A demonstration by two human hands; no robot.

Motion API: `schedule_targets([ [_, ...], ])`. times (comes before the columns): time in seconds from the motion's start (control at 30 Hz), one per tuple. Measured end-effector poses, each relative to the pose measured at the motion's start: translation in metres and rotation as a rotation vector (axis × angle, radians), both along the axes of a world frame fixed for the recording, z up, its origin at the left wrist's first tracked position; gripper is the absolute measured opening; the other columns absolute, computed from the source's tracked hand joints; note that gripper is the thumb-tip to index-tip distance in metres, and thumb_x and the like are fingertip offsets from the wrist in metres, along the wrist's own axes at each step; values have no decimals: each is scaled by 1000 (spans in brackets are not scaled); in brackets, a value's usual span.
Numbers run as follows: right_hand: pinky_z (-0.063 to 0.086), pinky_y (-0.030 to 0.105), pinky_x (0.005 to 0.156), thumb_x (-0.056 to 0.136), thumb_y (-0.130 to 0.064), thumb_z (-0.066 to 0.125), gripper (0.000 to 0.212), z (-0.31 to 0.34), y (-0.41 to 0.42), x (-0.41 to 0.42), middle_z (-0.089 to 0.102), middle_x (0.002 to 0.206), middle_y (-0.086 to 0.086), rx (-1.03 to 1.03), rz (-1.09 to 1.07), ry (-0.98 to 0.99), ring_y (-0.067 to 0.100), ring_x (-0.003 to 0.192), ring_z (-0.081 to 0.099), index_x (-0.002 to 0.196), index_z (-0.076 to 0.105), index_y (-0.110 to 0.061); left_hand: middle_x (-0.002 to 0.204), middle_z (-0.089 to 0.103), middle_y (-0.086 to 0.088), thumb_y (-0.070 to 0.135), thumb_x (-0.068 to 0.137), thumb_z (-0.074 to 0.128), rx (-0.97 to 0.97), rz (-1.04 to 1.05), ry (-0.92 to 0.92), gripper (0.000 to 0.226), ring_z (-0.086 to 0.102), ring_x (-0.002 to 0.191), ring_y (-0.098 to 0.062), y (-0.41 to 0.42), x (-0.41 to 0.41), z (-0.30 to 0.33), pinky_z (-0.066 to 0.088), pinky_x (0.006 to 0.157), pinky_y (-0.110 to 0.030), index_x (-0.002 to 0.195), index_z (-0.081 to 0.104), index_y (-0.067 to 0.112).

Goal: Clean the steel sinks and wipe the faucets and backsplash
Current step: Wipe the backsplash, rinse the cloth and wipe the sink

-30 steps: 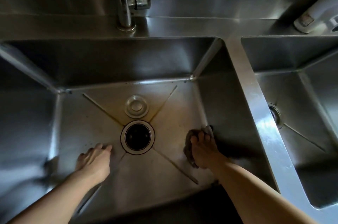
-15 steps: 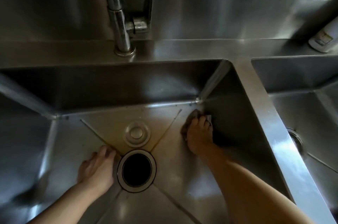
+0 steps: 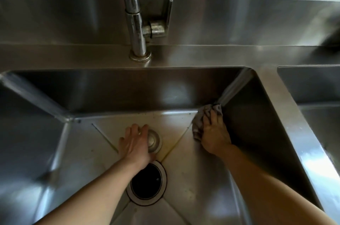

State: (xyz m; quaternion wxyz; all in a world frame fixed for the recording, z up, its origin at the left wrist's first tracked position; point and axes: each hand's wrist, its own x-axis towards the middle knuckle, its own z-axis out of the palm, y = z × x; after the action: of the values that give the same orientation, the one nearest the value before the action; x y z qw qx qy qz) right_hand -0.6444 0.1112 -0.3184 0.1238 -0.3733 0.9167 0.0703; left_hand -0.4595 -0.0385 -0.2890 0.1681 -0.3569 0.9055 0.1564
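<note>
I look down into a deep steel sink (image 3: pixel 128 94) with an open round drain (image 3: pixel 146 184) in its floor. My right hand (image 3: pixel 214 132) presses a grey cloth (image 3: pixel 202 116) into the far right bottom corner of the basin, fingers curled over it. My left hand (image 3: pixel 135 142) lies over the left part of a round steel drain stopper (image 3: pixel 154 140) just behind the drain, fingers spread and fairly straight. A chrome faucet (image 3: pixel 135 22) rises from the ledge behind the sink, in front of the steel backsplash (image 3: pixel 239 17).
A second basin (image 3: pixel 312 87) lies to the right beyond a steel divider (image 3: pixel 294 123). The sink floor shows yellowish stains along its crease lines near the drain.
My right hand has pushed the cloth from the sink floor's right side up into the far right corner. My left hand has moved from beside the drain onto the stopper.
</note>
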Motion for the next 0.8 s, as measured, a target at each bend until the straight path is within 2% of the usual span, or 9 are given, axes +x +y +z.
schedule_targets([
  [0.03,1,47,117,87,-27,56,79,-3,0,0,6,154,29,39,0,-55,48,142,-3,148,17,4,132,32,-1,52,65,77,-10,7,-10,93,32,124,-24,-1,-2,-3,38,94,-37,140,28,29],
  [0.1,-9,44,117,90,-30,48,78,-10,-2,-1,-2,156,25,40,-23,-74,44,143,-10,150,9,0,130,32,-2,52,64,78,-19,10,-33,92,32,123,-25,-4,-5,-6,39,94,-37,139,29,28],
  [0.33,-1,46,119,89,-36,46,80,-11,-5,-1,-2,157,19,45,-48,-93,41,144,-8,151,8,-4,127,36,-4,49,57,80,-23,-76,-5,94,41,116,-25,1,10,1,42,89,-34,133,31,23],
  [0.43,8,50,118,84,-41,39,82,-10,-5,0,-3,157,16,66,-73,-146,38,144,-7,152,8,-7,131,38,-3,39,72,74,-29,-170,92,84,47,114,-23,18,39,8,38,94,-29,138,26,19],
  [0.5,14,53,117,86,-42,38,79,-5,-7,6,-4,158,13,72,-93,-161,37,144,-7,152,7,-10,133,40,-4,33,78,67,24,-234,94,76,47,116,-23,30,59,8,37,98,-28,140,25,17],
  [0.57,18,54,113,92,-37,43,75,-1,-7,8,-5,158,10,65,-135,-175,36,144,-7,152,6,-13,130,42,-1,40,68,70,115,-259,54,84,45,117,-22,40,74,6,37,97,-26,137,26,20],
  [0.63,17,53,114,94,-35,44,73,0,-8,7,-6,158,9,58,-145,-201,35,144,-8,153,6,-14,127,44,2,43,62,71,154,-224,70,86,44,116,-20,43,79,6,38,93,-24,133,27,23],
  [0.7,12,50,117,91,-44,34,74,-4,-7,3,-2,158,12,65,-102,-182,37,144,-5,152,9,-12,123,46,3,45,59,71,135,-200,117,86,45,112,-19,42,78,7,38,89,-24,131,28,25],
  [0.8,1,45,118,86,-45,31,76,-12,-3,0,1,156,20,61,-71,-123,40,144,-3,152,15,-9,121,47,3,47,66,68,85,-196,151,80,46,111,-20,38,76,10,36,90,-24,132,29,23],
])
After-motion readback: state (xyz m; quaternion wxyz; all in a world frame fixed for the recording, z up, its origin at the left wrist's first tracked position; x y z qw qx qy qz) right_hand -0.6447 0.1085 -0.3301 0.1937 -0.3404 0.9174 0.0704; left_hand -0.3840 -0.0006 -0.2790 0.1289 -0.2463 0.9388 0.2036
